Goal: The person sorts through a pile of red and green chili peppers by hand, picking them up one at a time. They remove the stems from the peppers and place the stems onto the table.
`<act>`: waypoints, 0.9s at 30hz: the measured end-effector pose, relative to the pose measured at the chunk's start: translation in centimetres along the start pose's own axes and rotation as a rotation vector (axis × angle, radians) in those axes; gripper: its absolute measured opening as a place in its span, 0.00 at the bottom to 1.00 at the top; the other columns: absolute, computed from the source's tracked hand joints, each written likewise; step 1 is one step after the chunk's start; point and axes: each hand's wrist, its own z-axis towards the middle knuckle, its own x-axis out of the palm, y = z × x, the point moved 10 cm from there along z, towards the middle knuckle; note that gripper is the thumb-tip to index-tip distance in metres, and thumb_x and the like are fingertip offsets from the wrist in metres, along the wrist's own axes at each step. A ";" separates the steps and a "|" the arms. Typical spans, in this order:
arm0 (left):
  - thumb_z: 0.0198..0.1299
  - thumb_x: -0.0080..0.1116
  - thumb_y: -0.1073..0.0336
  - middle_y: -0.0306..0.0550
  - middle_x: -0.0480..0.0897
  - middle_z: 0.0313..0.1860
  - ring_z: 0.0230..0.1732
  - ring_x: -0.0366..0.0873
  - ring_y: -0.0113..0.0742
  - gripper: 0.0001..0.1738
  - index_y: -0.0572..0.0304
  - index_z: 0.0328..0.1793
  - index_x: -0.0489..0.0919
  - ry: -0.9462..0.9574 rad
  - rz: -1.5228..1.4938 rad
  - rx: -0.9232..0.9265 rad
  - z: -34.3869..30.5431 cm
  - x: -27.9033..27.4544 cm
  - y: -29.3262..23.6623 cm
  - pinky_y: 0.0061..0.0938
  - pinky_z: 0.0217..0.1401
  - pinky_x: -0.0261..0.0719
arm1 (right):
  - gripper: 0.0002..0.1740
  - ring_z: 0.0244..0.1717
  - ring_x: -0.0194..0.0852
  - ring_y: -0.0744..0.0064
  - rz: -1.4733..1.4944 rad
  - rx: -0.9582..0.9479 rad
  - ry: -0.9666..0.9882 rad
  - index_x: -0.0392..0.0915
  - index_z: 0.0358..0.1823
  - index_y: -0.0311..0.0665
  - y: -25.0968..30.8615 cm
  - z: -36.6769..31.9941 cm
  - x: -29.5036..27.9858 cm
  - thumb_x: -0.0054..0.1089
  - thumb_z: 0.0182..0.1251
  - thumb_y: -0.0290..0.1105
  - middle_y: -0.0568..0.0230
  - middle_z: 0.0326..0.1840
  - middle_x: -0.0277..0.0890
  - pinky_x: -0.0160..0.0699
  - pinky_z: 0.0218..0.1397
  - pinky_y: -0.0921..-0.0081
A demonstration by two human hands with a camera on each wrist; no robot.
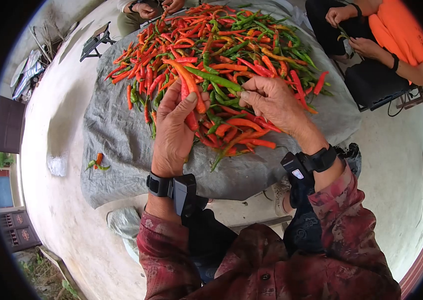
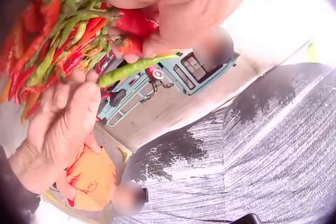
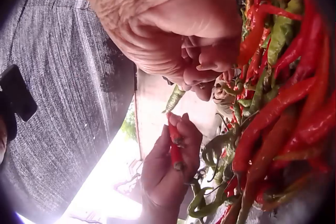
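Observation:
My left hand (image 1: 174, 117) grips an orange-red chili pepper (image 1: 190, 80) and a red one (image 1: 190, 119), with the thumb laid across them. From its stem end, a long green chili pepper (image 1: 215, 78) is pinched by my right hand (image 1: 276, 102), and its tip points toward the left hand's peppers. Both hands are over the near side of a large heap of red, orange and green chili peppers (image 1: 231, 47). In the right wrist view, stem ends of red chili peppers (image 3: 176, 153) show in the left hand, and the green chili's stem is hidden by the right hand's fingers.
A grey sheet (image 1: 121, 165) lies under the heap, with a few loose chili peppers (image 1: 98, 161) at its left. A person in an orange shirt (image 1: 406, 35) sits at the right; another person's hands (image 1: 146, 10) show at the far side. A small stool (image 1: 97, 41) stands at left.

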 end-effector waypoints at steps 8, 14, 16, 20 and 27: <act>0.65 0.54 0.73 0.44 0.78 0.44 0.42 0.79 0.32 0.12 0.64 0.54 0.72 0.034 -0.298 -0.193 0.6 1.8 3.8 0.26 0.45 0.82 | 0.11 0.28 0.73 0.81 0.114 0.027 -0.021 0.78 0.35 0.30 0.3 0.0 1.6 0.56 0.67 0.33 0.66 0.26 0.78 0.71 0.31 0.78; 0.63 0.59 0.68 0.34 0.77 0.32 0.28 0.73 0.21 0.09 0.58 0.48 0.75 0.038 -0.250 -0.227 0.5 1.7 4.2 0.15 0.27 0.72 | 0.12 0.25 0.75 0.78 -0.163 -0.006 0.156 0.79 0.34 0.31 -0.2 0.3 3.2 0.59 0.63 0.35 0.64 0.20 0.76 0.72 0.32 0.76; 0.62 0.60 0.67 0.34 0.77 0.30 0.26 0.71 0.20 0.09 0.56 0.48 0.76 -0.104 0.005 -0.090 0.5 0.2 2.6 0.14 0.27 0.68 | 0.11 0.25 0.77 0.71 -0.254 -0.064 0.103 0.79 0.34 0.32 -0.1 0.4 3.1 0.62 0.61 0.34 0.62 0.20 0.77 0.74 0.33 0.73; 0.62 0.61 0.67 0.34 0.78 0.31 0.27 0.71 0.20 0.10 0.56 0.47 0.76 -0.108 0.013 -0.053 0.3 0.8 2.0 0.14 0.29 0.69 | 0.10 0.27 0.79 0.58 -0.265 -0.418 -0.258 0.78 0.31 0.31 3.8 -1.2 1.2 0.66 0.56 0.31 0.56 0.19 0.74 0.73 0.33 0.64; 0.65 0.56 0.62 0.42 0.80 0.38 0.33 0.75 0.25 0.13 0.60 0.51 0.74 -0.070 -0.145 -0.148 0.2 2.0 3.3 0.19 0.35 0.75 | 0.13 0.20 0.71 0.67 -0.191 -0.229 -0.048 0.76 0.28 0.29 0.9 -0.2 1.7 0.63 0.59 0.33 0.55 0.19 0.74 0.69 0.26 0.69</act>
